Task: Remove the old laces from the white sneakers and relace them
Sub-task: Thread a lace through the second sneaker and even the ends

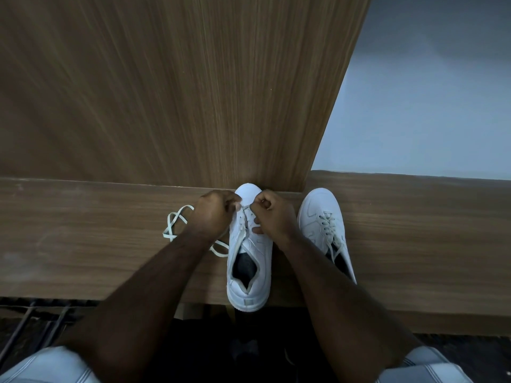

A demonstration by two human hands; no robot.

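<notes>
On a wooden desk point(83, 244), left hand point(213, 214) and right hand point(272, 214), fingers curled, pinch the lace at the unlaced sneaker's point(250, 261) eyelets; laced sneaker point(323, 225) beside its right, loose lace point(177, 225) left; no legible branding.

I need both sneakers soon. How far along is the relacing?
Hard to tell the stage. The right sneaker is laced. Both hands, left and right, pinch at the lowest eyelets of the middle sneaker, whose upper eyelets are bare. A lace lies loose on the table. That shoe remains.
</notes>
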